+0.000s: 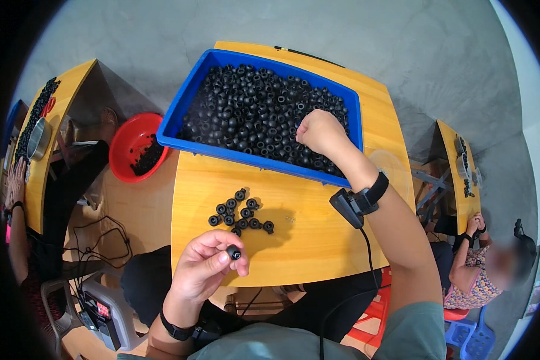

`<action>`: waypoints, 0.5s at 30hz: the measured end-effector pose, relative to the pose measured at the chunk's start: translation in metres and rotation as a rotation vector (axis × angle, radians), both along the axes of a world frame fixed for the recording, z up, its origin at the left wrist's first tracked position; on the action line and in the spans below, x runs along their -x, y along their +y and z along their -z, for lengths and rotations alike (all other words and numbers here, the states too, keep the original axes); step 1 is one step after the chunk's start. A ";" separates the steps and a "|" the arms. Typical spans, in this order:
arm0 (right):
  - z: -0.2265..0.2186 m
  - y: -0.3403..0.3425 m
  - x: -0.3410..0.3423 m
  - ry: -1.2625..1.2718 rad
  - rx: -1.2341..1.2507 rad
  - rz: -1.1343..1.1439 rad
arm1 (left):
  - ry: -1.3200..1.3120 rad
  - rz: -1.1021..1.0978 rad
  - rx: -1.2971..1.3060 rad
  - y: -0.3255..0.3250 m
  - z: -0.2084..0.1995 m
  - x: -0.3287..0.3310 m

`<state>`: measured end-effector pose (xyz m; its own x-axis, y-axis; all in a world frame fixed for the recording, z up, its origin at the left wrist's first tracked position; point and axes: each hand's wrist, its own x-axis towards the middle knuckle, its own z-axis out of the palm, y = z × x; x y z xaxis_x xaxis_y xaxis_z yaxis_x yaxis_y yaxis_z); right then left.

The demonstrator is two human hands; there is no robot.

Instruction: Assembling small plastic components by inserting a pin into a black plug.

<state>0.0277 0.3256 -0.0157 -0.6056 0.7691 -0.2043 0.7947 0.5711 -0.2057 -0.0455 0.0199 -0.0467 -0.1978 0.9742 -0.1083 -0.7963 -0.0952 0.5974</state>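
I see L hand (201,264) pinching one black pc (234,252) in front of blue bin (261,164); R hand (325,133) curls over bin, grip can't tell. Approx. dozen pcs (246,213) before bin seem done; many loose pcs (246,108) remain inside.

Black parts (237,111), blue bin (264,167), yellow table (312,255).
The parts are plain black throughout (a few carry pale glints), set against the bin's solid blue and the table's warm yellow; the basin (116,153) at left is bright red, the near shirt (264,345) muted grey-green, the wrist strap (378,188) black, and a co-worker's top (471,282) busy with a small multicoloured pattern.
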 end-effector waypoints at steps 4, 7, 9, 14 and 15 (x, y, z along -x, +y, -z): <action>0.002 0.001 0.000 -0.001 -0.026 -0.006 | -0.021 0.019 -0.033 -0.003 0.001 0.003; 0.002 0.000 0.003 0.018 -0.035 0.001 | -0.044 0.035 -0.060 -0.003 0.001 0.005; 0.003 -0.002 0.005 0.010 -0.097 -0.020 | -0.043 0.032 -0.058 -0.004 0.000 0.005; 0.007 -0.002 0.010 0.027 -0.188 -0.044 | 0.013 -0.021 0.002 -0.003 -0.003 0.003; 0.005 -0.003 0.009 0.032 -0.181 -0.051 | 0.016 -0.028 0.007 -0.004 -0.002 0.005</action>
